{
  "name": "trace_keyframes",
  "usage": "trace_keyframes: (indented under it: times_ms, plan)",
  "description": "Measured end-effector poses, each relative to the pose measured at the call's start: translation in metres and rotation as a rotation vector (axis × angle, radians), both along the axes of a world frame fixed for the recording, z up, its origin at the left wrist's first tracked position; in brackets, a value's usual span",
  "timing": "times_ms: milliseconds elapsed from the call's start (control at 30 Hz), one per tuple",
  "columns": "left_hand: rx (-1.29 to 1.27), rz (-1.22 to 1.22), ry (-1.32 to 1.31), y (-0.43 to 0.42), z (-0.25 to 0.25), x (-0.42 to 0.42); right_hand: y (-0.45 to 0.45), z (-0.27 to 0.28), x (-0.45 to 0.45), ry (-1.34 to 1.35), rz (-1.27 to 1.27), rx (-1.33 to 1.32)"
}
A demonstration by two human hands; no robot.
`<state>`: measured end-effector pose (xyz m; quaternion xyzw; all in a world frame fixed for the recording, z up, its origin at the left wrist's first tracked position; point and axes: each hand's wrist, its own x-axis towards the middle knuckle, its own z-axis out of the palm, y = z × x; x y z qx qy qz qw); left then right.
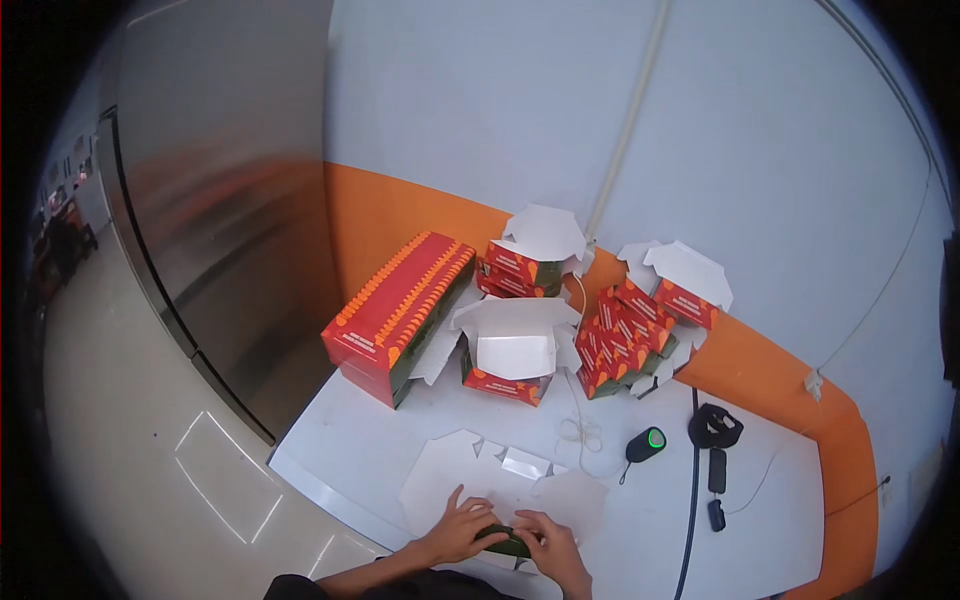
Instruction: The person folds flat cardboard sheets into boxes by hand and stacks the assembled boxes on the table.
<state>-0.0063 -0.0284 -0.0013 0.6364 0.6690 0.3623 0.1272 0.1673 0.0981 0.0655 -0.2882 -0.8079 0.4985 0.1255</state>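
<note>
Carton (430, 487), opened out with its white inside facing up, lies at the near edge of a white table (345, 430), close to the person's body. Both hands are at its near side: the left hand (462, 528) and the right hand (552, 550) each pinch a dark green strip (508, 545) there, fingertips close together near its middle. Whether the strip is fully creased cannot be told.

To handle it well, matching pressure from both hands would likely bend the strip evenly; working outward from the middle, with light fingertips, should avoid crumpling the board. Pulling with one hand alone could skew the carton or slide it off the edge.

Beyond it are a long red box (398, 300), an open box (515, 352) and stacked boxes (625, 345). A black speaker (641, 446) with a green ring lies to the right.
</note>
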Motion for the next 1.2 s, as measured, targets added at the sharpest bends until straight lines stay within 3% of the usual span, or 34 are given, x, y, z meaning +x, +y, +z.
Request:
trace_keyframes:
  times_ms: [33, 67, 133, 200, 300, 333, 433, 533, 667, 733, 800, 1000, 1133, 1200]
  plan:
    - [-0.084, -0.021, 0.059, -0.003, 0.004, -0.005, -0.002, 0.008, -0.002, 0.077, 0.059, 0.221]
    - [-0.087, -0.003, -0.106, -0.003, -0.001, -0.008, -0.004, 0.016, -0.005, 0.154, 0.12, 0.442]
    - [-0.086, 0.042, -0.433, 0.002, -0.012, -0.017, -0.013, 0.035, -0.001, 0.306, 0.178, 0.511]
    - [-0.041, 0.122, -0.528, 0.002, -0.005, -0.02, -0.026, 0.053, 0.011, 0.451, 0.157, 0.202]
    - [-0.132, 0.179, -0.88, -0.003, -0.01, -0.027, -0.011, -0.001, 0.044, 0.613, -0.177, -0.052]
    - [-0.191, 0.185, -1.033, -0.003, -0.013, -0.028, -0.005, 0.004, 0.041, 0.516, -0.183, 0.045]
    - [-0.182, 0.082, -0.77, -0.007, 0.009, -0.025, 0.014, 0.013, 0.024, 0.242, -0.141, 0.225]
    - [-0.194, -0.005, -0.698, -0.008, 0.023, -0.015, 0.009, -0.01, 0.013, 0.186, 0.0, 0.227]
    - [-0.076, 0.03, -0.604, -0.01, 0.028, -0.003, 0.008, -0.019, 0.001, 0.138, 0.013, 0.43]
    - [-0.086, -0.024, -0.519, -0.007, 0.019, -0.008, 0.009, -0.052, 0.0, 0.205, -0.194, 0.179]
    - [-0.079, -0.044, -0.442, -0.01, 0.02, -0.008, 0.005, -0.058, 0.0, 0.229, -0.238, 0.048]
    - [0.076, -0.056, -0.225, -0.005, 0.028, -0.011, 0.007, -0.049, -0.002, 0.151, 0.083, 0.129]
    - [0.242, 0.061, -0.039, 0.007, 0.054, -0.014, -0.003, -0.016, -0.001, 0.286, -0.059, 0.288]
    - [0.296, 0.17, 0.052, 0.026, 0.073, -0.016, 0.002, -0.02, 0.001, 0.503, -0.149, 0.294]
